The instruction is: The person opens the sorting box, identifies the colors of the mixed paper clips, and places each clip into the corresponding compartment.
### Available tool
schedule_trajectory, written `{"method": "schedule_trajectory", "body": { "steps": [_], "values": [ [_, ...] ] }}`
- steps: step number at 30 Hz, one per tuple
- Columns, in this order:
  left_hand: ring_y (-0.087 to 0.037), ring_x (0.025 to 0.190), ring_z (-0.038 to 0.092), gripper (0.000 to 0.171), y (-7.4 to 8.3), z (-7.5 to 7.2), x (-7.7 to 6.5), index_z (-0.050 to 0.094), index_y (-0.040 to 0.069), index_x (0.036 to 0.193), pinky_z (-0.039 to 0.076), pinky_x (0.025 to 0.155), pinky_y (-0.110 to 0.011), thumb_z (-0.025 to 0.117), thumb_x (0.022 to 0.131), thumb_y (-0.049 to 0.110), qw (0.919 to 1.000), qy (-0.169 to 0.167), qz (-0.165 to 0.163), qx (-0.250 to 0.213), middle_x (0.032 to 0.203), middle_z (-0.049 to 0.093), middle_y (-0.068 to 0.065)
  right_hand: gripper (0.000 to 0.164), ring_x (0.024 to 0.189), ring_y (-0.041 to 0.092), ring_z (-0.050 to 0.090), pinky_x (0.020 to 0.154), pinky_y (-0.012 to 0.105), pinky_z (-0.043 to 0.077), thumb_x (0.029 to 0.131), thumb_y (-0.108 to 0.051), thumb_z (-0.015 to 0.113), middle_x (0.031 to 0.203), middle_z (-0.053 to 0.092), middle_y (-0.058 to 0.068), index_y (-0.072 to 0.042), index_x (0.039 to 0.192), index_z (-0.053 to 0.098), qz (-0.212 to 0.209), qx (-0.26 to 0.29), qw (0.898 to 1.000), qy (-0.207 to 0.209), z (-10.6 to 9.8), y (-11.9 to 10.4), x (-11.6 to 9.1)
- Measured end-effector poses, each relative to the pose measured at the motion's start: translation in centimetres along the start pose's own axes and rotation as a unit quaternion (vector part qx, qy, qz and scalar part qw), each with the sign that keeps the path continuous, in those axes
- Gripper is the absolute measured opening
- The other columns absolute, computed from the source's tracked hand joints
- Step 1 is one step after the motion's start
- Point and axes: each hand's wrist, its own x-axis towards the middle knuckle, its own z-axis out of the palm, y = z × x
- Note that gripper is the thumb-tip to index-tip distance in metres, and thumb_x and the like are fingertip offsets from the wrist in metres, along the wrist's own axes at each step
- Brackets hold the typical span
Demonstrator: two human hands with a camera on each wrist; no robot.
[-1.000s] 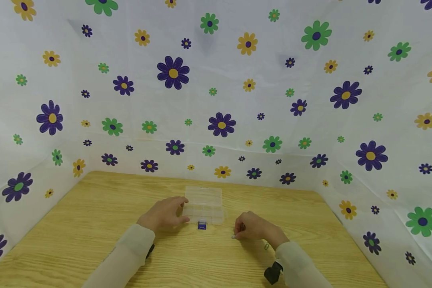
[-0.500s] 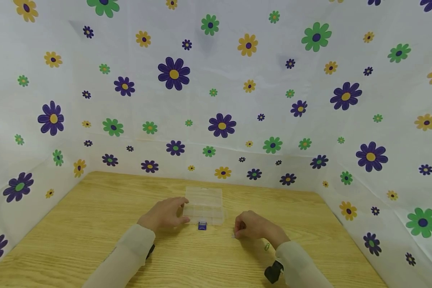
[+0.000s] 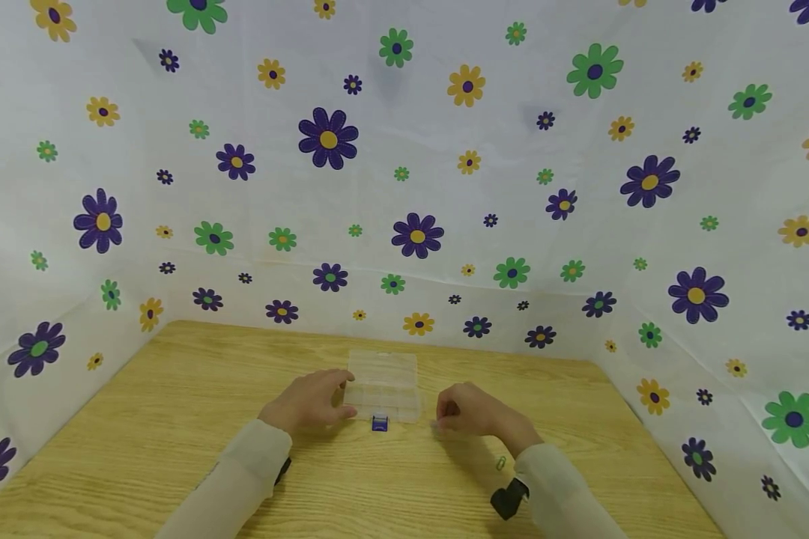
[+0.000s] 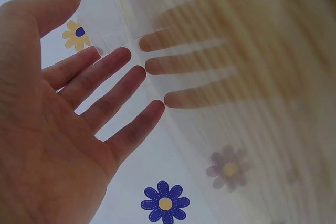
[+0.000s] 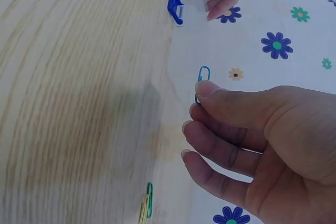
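Note:
A clear plastic box [image 3: 381, 374] with its lid raised stands on the wooden table, its tray split into compartments. At its front edge is a blue clasp-like piece [image 3: 380, 423], also visible in the right wrist view. My left hand [image 3: 313, 399] is beside the box's left side, fingers extended and thumb apart; in the left wrist view the fingertips [image 4: 155, 107] come right to the glossy tabletop. To the right of the box, my right hand [image 3: 472, 410] pinches a blue paper clip [image 5: 205, 72] between thumb and index finger, its upper loop sticking out.
A green paper clip [image 3: 501, 463] lies on the table [image 3: 391, 486] near my right wrist. Beside it in the right wrist view is a thin yellowish strand-like thing [image 5: 143, 211]. A white flowered sheet [image 3: 377, 195] encloses the table at the back and sides.
My right hand, with the paper clip, has risen slightly from the tabletop and moved a little away from me, toward the level of the box. The left hand has stayed in place.

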Motion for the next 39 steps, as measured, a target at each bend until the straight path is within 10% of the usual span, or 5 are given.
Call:
{"method": "schedule_trajectory", "body": {
  "steps": [39],
  "values": [
    [-0.029, 0.121, 0.065, 0.062, -0.2, 0.1, 0.4, 0.059, 0.010, 0.140, 0.052, 0.108, -0.051, 0.075, 0.092, 0.045, 0.9998, -0.008, -0.016, -0.005, 0.129, 0.069, -0.007, 0.006, 0.075, 0.006, 0.062, 0.070, 0.019, 0.054, 0.096, -0.006, 0.071, 0.087, 0.074, 0.004, -0.006, 0.090, 0.074, -0.029, -0.011, 0.999, 0.041, 0.5, -2.6, 3.7]
  ]
}}
